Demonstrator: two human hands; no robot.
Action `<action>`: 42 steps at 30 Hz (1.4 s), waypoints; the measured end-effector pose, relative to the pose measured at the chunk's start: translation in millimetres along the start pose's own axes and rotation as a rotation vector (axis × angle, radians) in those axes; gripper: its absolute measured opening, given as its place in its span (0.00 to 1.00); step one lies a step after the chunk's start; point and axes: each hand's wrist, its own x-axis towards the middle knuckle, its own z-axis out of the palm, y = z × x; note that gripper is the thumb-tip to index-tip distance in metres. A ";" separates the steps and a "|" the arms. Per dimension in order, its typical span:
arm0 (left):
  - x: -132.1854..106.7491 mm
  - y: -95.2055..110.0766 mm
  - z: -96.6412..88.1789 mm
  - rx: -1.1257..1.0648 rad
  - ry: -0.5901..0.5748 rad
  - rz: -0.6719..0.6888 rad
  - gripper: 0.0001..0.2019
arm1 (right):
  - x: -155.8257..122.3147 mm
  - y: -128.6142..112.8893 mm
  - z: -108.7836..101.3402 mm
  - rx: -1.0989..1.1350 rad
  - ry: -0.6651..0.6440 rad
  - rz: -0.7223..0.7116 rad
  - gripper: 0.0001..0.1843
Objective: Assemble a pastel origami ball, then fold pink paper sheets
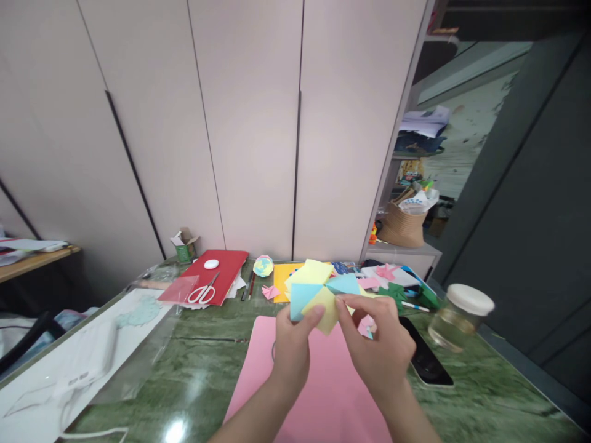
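Note:
A folded paper piece (327, 312) in pale yellow and light blue is held up in front of me, its flaps spreading out from a middle point. My left hand (295, 344) grips its lower left side, thumb pressed on a yellow flap. With thumb and forefinger, my right hand (376, 338) pinches the piece near its centre on the right. Beneath both hands lies a pink sheet (323, 394) on the green marbled table (203, 363). My fingers cover part of the paper's lower edges.
White-handled scissors (203, 292) and a white round object (211, 264) lie on a red folder (226, 261). To the right are a phone (427, 360) and a lidded jar of liquid (460, 320). A white power bank (90, 351) with a cable sits left. Folded papers (270, 291) line the back.

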 end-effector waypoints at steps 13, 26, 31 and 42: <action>0.3 1.3 1.5 0.002 -0.002 0.004 0.11 | 4.2 -1.4 1.4 -0.013 -0.023 -0.112 0.11; 10.3 8.8 0.9 -0.252 -0.063 -0.093 0.16 | 2.1 14.4 -6.6 0.046 0.000 0.235 0.06; 17.5 13.9 -2.1 -0.319 -0.021 -0.125 0.16 | 14.5 78.2 -17.5 -0.256 -0.399 0.425 0.07; 17.1 15.1 -1.7 -0.317 -0.061 -0.132 0.17 | -23.4 191.9 -11.6 -0.467 -0.946 0.669 0.06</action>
